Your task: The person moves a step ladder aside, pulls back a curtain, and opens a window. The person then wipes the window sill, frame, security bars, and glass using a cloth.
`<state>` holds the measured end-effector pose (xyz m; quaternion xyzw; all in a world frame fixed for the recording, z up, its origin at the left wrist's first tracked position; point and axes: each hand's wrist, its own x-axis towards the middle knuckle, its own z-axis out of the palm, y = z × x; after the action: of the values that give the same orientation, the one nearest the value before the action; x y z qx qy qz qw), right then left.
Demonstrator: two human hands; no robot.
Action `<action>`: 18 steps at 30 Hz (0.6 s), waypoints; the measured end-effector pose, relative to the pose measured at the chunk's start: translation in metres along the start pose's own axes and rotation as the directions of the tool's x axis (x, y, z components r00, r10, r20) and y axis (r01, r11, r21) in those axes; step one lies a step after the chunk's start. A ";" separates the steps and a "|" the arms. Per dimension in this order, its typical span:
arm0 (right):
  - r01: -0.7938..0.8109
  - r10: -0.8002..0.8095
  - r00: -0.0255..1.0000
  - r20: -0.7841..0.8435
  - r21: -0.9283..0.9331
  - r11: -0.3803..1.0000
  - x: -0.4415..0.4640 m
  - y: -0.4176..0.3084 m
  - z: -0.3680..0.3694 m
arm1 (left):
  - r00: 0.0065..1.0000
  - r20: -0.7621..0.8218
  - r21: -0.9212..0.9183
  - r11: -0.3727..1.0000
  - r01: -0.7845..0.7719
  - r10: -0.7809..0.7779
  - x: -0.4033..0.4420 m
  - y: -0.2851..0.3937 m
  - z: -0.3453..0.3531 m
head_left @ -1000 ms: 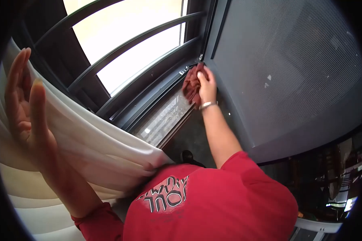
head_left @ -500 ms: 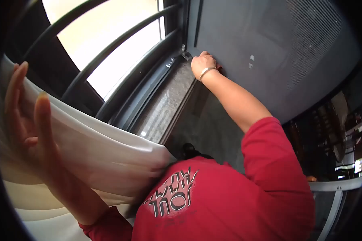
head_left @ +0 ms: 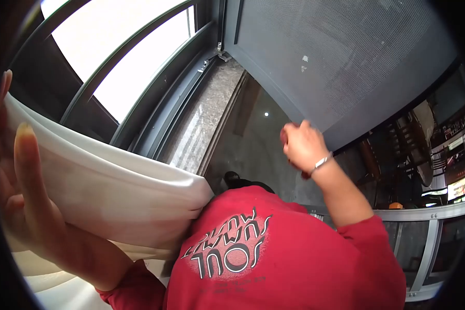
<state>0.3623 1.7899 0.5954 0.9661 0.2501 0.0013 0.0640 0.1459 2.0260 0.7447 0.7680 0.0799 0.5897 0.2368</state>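
Note:
My left hand (head_left: 23,191) is at the left edge with its thumb and fingers stretched apart, in front of a cream curtain (head_left: 119,191). The frame edge partly hides its fingers, and I cannot tell how firmly it touches the fabric. My right hand (head_left: 304,147), with a bracelet at the wrist, is curled closed in the air near the lower edge of a grey mesh screen panel (head_left: 341,67). A dark red bit shows under that hand, too small and blurred to name. Left of the panel runs the dark window frame (head_left: 165,98) with its metal latch (head_left: 204,66).
Curved-looking dark bars (head_left: 124,54) cross the bright window opening. A speckled stone sill (head_left: 206,103) lies below the frame. Dark floor (head_left: 253,139) shows beneath. To the right stand a pale metal-framed rail (head_left: 423,214) and wooden chairs (head_left: 372,160).
My right hand has left the lower corner of the screen panel by the latch and come back towards my body. My left hand has shifted left and slightly down in view, still spread.

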 end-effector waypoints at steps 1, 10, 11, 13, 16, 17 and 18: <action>0.016 -0.021 0.999 0.025 0.204 0.979 -0.004 0.002 0.009 | 1.000 -0.010 0.004 1.000 0.003 -0.003 -0.003 0.001 0.000; 0.030 0.118 0.985 0.126 0.546 -0.837 0.099 -0.007 0.146 | 0.996 -0.025 0.195 0.978 -0.074 0.080 -0.004 0.006 0.005; 0.047 0.101 0.992 0.074 0.526 -0.849 0.117 -0.017 0.141 | 0.995 -0.031 0.226 0.970 -0.090 0.100 -0.002 0.006 0.007; -0.020 0.004 0.999 0.054 0.431 -0.902 0.161 -0.041 0.134 | 0.991 -0.039 0.276 0.955 -0.113 0.129 -0.002 -0.004 0.003; 0.001 -0.062 0.994 -0.087 0.592 -0.806 0.185 -0.086 0.098 | 0.980 0.117 0.478 0.856 -0.198 0.162 -0.008 -0.036 -0.023; 0.030 -0.110 0.981 -0.159 0.683 -0.730 0.190 -0.098 0.081 | 0.958 0.187 0.547 0.786 -0.286 0.218 -0.007 -0.039 -0.026; 0.168 -0.046 0.973 -0.228 0.829 -0.534 0.201 -0.113 0.075 | 0.927 0.267 0.602 0.706 -0.374 0.263 -0.007 -0.039 -0.027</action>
<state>0.4863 1.9757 0.5008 0.4929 0.2316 -0.1898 -0.8170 0.1244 2.0648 0.7260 0.8491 0.1233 0.4940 -0.1407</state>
